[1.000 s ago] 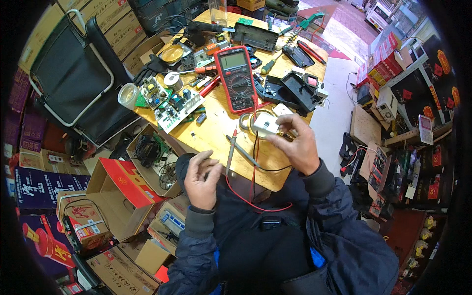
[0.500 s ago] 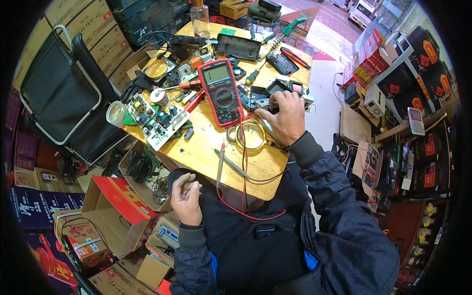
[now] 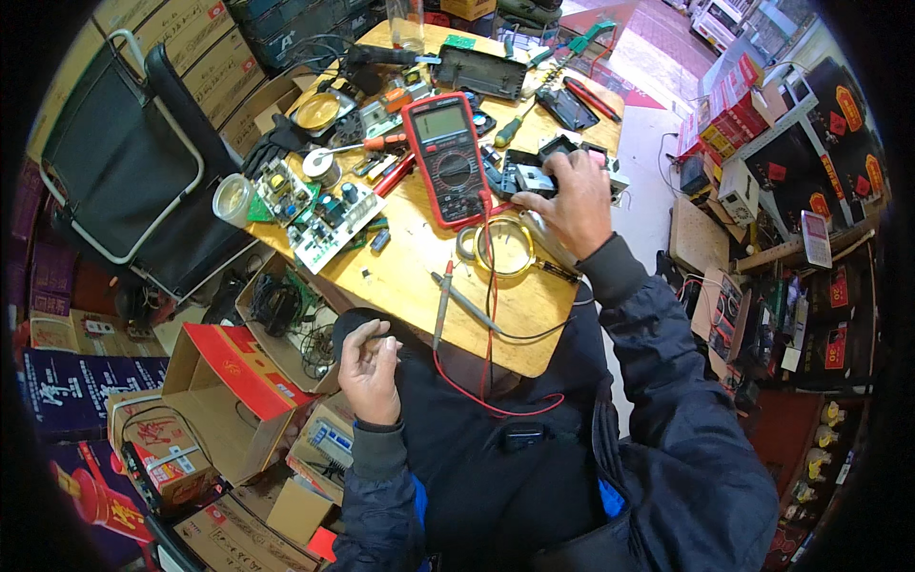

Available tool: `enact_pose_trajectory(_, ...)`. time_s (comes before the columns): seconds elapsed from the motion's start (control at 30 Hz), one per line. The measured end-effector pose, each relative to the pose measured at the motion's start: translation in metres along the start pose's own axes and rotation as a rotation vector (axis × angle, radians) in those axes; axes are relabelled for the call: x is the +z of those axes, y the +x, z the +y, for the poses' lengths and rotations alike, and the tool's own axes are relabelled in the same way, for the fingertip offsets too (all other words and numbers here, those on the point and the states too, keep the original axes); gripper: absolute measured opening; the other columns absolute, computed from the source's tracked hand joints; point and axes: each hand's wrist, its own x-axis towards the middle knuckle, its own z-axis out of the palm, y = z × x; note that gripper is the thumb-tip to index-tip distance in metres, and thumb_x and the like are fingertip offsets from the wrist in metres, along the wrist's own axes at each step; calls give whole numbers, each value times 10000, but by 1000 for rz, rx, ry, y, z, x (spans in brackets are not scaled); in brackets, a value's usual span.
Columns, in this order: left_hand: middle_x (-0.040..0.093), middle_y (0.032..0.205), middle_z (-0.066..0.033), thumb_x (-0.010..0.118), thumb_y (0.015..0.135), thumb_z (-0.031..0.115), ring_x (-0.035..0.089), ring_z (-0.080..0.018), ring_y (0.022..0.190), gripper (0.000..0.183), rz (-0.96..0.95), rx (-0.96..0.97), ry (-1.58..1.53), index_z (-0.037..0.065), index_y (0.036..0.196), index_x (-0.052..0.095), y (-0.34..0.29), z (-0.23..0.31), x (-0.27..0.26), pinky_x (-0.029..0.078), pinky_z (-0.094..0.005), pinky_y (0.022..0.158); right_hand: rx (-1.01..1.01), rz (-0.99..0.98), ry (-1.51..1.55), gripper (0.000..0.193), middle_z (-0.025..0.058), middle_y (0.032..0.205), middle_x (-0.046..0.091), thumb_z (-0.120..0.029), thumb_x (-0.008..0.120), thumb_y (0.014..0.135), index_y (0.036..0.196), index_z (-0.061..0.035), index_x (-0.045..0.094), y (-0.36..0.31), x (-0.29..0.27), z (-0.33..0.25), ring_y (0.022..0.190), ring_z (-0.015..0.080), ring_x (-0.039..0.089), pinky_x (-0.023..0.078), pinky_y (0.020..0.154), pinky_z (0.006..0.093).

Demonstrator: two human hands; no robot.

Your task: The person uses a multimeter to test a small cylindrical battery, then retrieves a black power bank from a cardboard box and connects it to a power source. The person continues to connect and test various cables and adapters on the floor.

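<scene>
My right hand [image 3: 579, 205] reaches over the right side of the wooden table, thumb and fingers bent around a grey, metal-looking part [image 3: 534, 179] beside a black plastic casing [image 3: 556, 146]. The fingers hide some of that part. Over my leg, below the table's edge, my left hand [image 3: 370, 377] is raised with curled fingertips drawn together; anything between them is too small to make out. A red multimeter [image 3: 448, 167] lies mid-table with its probe leads trailing toward me. Between it and my right wrist lies a yellow-rimmed magnifying glass [image 3: 505, 246]. The grey-and-red probe [image 3: 443, 303] rests near the front edge.
Circuit boards [image 3: 329, 227], a solder spool [image 3: 322, 166] and a clear round tub [image 3: 232, 198] crowd the table's left. Farther back are an open black case [image 3: 481, 72] and a green-handled screwdriver [image 3: 508, 132]. Open cardboard boxes [image 3: 214, 405] stand lower left, beneath a folding chair [image 3: 124, 153].
The whole view has shifted, so the table sits slightly farther right and up. My right fingers have moved a little over the grey part; my left hand stays raised and curled.
</scene>
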Motion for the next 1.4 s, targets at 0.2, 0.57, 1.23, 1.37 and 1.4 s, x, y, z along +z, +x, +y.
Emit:
enact_pose_trajectory(0.2,594,1188,-66,708,954,-15,620,-107,895,274,70,175,330,-26,1223,653,26,2,-4,517,-234,715,46,-26,177,328,122,951,601,-231,856,808,1010,-60,661,-21,-30,-5,941,321,591,447,844,445)
enact_pose_trajectory(0.57,580,1014,-131,809,849,73,587,-245,774,309,53,342,767,-15,1127,708,92,4,10,523,-359,747,163,-100,507,201,119,902,609,-26,798,829,944,0,636,-87,-53,-38,824,262,601,499,748,357)
enact_pose_trajectory(1.23,689,1001,-33,726,915,-56,668,-92,884,185,-351,152,228,-12,1086,669,21,42,68,548,-234,788,502,-500,1451,239,60,984,709,-94,729,992,1197,24,692,-106,-35,-104,837,128,670,547,740,278)
enact_pose_trajectory(1.37,685,1091,-77,724,920,-73,678,-116,936,240,-346,205,127,-8,1137,645,15,37,76,558,-249,805,568,-591,1495,198,47,995,715,-79,678,1026,1180,46,683,-99,-37,-90,834,94,667,543,750,252)
enact_pose_trajectory(1.4,687,1089,-79,723,922,-73,680,-120,937,250,-350,174,88,-7,1149,641,17,33,76,559,-251,807,562,-571,1403,184,51,959,717,-71,670,1021,1167,41,688,-93,-36,-84,820,97,672,547,733,261)
